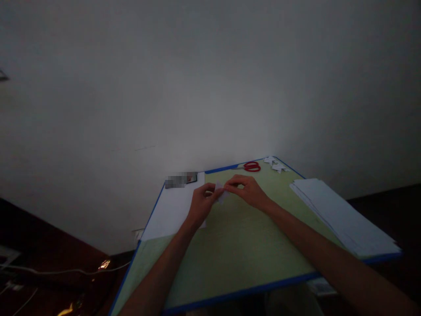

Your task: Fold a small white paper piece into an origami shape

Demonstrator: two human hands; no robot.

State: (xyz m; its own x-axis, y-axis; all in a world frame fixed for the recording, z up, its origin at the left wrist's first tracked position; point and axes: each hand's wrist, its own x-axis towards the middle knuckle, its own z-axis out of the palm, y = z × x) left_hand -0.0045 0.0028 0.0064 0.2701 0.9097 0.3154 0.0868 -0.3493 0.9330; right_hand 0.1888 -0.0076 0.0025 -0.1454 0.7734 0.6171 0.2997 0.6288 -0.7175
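Note:
A small folded piece of white paper (pixel 219 191) is held up over the middle of the green table. My left hand (pixel 203 201) grips it between thumb and fingers from the left. From the other side, my right hand (pixel 246 188) pinches its right edge with thumb and forefinger. The fingers cover part of the paper, so its full shape is hidden. Under and beyond my left hand lies a larger white sheet (pixel 164 216), flat on the table.
Red-handled scissors (pixel 251 166) lie by the table's back edge. Small folded white paper shapes (pixel 278 167) sit in the back right corner. A stack of white paper (pixel 342 215) covers the right side. A phone-like object (pixel 191 177) rests at the back left. Blue trim edges the table (pixel 250 254), against a wall.

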